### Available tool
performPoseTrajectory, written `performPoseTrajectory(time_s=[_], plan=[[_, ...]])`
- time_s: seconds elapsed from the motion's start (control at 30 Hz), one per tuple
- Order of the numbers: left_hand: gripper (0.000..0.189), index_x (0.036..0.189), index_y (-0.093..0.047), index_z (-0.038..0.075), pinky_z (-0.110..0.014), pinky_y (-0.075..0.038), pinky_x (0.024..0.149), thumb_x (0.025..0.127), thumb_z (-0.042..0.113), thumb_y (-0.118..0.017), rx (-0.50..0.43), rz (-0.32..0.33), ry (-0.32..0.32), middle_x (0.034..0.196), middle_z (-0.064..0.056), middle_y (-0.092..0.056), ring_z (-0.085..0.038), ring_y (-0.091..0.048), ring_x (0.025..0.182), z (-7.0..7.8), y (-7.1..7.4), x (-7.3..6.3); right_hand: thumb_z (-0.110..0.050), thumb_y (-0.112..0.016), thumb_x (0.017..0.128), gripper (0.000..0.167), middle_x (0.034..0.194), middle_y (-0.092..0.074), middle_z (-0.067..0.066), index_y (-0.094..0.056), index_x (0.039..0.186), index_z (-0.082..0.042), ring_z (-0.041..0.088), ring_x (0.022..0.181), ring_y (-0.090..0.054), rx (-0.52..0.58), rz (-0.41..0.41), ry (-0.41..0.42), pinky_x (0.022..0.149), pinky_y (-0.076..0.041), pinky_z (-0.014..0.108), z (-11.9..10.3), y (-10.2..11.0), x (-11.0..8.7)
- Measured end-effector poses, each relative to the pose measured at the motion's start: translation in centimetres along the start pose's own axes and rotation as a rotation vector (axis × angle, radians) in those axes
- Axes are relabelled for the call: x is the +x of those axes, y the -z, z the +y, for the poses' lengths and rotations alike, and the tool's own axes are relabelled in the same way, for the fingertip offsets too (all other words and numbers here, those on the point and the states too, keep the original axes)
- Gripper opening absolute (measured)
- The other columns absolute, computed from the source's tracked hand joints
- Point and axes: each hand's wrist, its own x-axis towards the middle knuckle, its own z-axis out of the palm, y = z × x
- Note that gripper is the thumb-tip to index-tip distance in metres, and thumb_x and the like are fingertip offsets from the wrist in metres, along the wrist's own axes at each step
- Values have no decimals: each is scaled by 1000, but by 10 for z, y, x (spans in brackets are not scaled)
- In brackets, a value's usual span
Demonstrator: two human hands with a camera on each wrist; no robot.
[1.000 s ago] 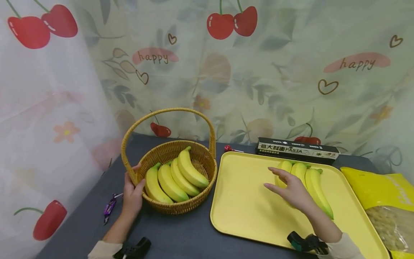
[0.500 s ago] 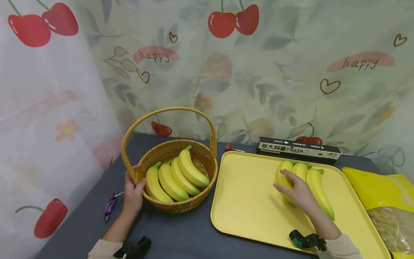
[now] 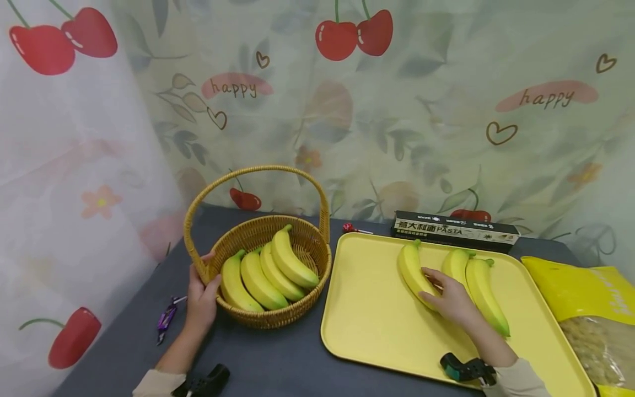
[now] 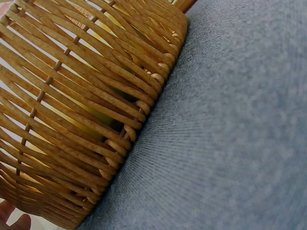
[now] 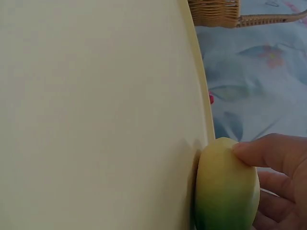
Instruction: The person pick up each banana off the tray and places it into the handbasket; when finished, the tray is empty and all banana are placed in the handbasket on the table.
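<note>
My left hand grips the wicker basket at its left side, where the tall handle meets the rim. Several yellow bananas lie side by side inside it. In the left wrist view the basket's woven wall fills the upper left. Over the yellow tray, my right hand pinches a banana between thumb and fingers. The right wrist view shows the thumb on this banana's near side, close to its green tip. Two other bananas lie on the tray just right of that hand.
Behind the tray stands a black pasta box, with a red-wrapped lollipop to its left. A yellow bag lies along the tray's right edge. A purple-wrapped lollipop is left of my left forearm. Patterned curtains hang behind and at left.
My right hand has reached in to the leftmost banana on the tray, taken hold of it and shifted it left, apart from the other two. The left hand and basket stay put.
</note>
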Motion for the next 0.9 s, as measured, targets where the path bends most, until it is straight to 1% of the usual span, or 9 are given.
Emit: performPoseTrajectory(time_s=[0.07, 0.13, 0.27, 0.4, 0.63, 0.9], plan=[[42, 132, -32, -8, -6, -40, 89, 91, -10, -38, -1, 1, -2, 138, -14, -39, -4, -45, 120, 0, 0, -1, -10, -63, 86, 57, 132, -47, 31, -41, 134, 9, 44, 118, -48, -15, -23, 0, 95, -43, 51, 1, -1, 1], [41, 132, -32, -8, -6, -40, 89, 91, -10, -38, -2, 1, -8, 137, -13, -40, -4, -45, 120, -1, 0, -1, -13, -63, 86, 58, 133, -46, 31, -40, 135, 9, 45, 118, -49, -18, -38, -4, 94, -44, 51, 3, -2, 1], [41, 132, -32, -8, -7, -40, 89, 91, -9, -39, -6, 0, -19, 137, -11, -40, -4, -45, 120, -1, 0, -1, -20, -63, 87, 63, 135, -43, 31, -37, 137, 10, 45, 121, -46, -39, -68, -9, 95, -43, 51, 7, -4, 2], [42, 132, -33, -7, -7, -39, 90, 91, -8, -40, 2, -3, -9, 137, -7, -41, -4, -44, 121, -1, 1, 0, -26, -64, 87, 68, 138, -39, 31, -35, 138, 9, 45, 125, -40, -41, -86, -12, 98, -41, 52, 8, -4, 1], [43, 133, -33, -5, -7, -37, 93, 91, -9, -42, 24, -2, 1, 139, -10, -40, -5, -43, 123, -2, 1, 0, -24, -64, 87, 70, 139, -36, 33, -32, 139, 10, 47, 128, -35, -19, -96, 0, 100, -37, 55, 5, -3, -1], [42, 132, -33, -7, -7, -38, 92, 91, -8, -42, 3, -6, -12, 138, -11, -40, -5, -43, 122, -2, 1, 0, -27, -64, 87, 72, 140, -34, 33, -31, 140, 9, 47, 129, -34, -11, -99, -2, 101, -35, 56, 7, -4, -1]])
